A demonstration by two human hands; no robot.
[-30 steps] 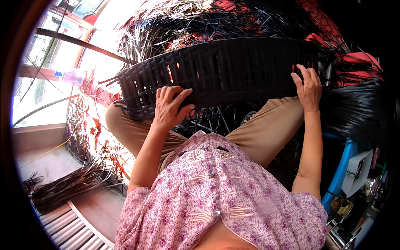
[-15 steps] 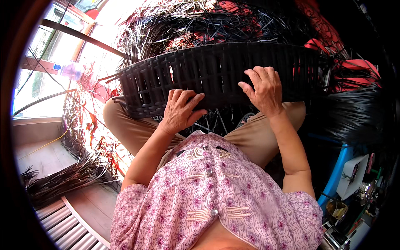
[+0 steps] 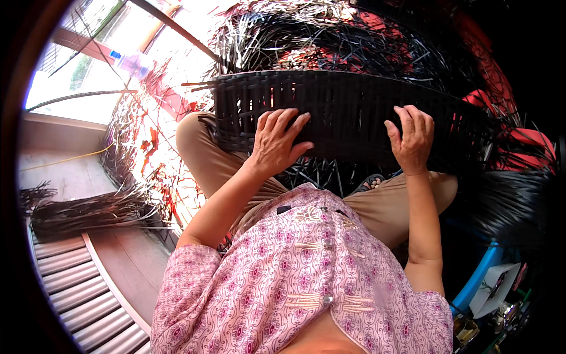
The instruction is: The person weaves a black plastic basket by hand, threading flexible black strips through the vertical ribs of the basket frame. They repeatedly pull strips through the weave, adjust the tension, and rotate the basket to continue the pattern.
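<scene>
A long black woven panel of flat strips lies across my lap, over my crossed legs. Slim gaps show between the strips at its left part, while the middle and right are too dark to make out the weave. My left hand rests on the panel left of its middle, fingers spread over the strips and thumb held apart. Farther right, my right hand lies on the same panel, its fingers slightly bent and its thumb apart. Neither hand visibly holds a loose strip or tool.
Loose black strips pile up beyond the panel. A strip bundle lies at the left beside a slatted metal rack; another bundle is at the right. A plastic bottle stands far left. A white container sits lower right.
The whole view has shifted, so panel and legs appear farther right and lower. My hands are a little farther apart, the left one nearer the panel's left end.
</scene>
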